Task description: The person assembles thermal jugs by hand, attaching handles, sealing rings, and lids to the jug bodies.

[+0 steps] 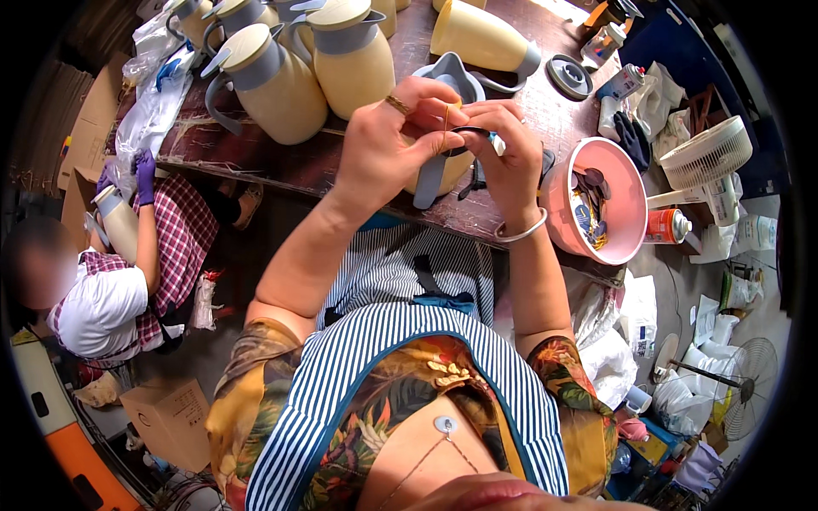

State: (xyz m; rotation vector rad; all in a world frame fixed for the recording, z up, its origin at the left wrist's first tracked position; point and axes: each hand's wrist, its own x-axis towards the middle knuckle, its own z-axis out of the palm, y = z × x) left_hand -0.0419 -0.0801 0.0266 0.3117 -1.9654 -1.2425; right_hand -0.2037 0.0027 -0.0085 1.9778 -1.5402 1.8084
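Both my hands meet over a cream vacuum jug with a grey spout (449, 70), which stands at the table's near edge. Its body is mostly hidden behind my fingers. My left hand (381, 140) pinches a thin yellow cord (448, 128) between thumb and fingertips. A dark, thin-edged tag (474, 130) sits between the thumb and fingers of my right hand (511, 157). A grey handle or lever (429, 181) of the jug points toward me below the hands. To the right stands a pink bowl (558, 209) with dark oval tags and yellow cords in it.
Several cream jugs with grey handles (281, 98) stand at the left; another jug (477, 38) lies at the back. A round grey lid (569, 77), spray cans (625, 79) and a small white fan (705, 153) are on the right. A seated co-worker (111, 298) in purple gloves holds a jug.
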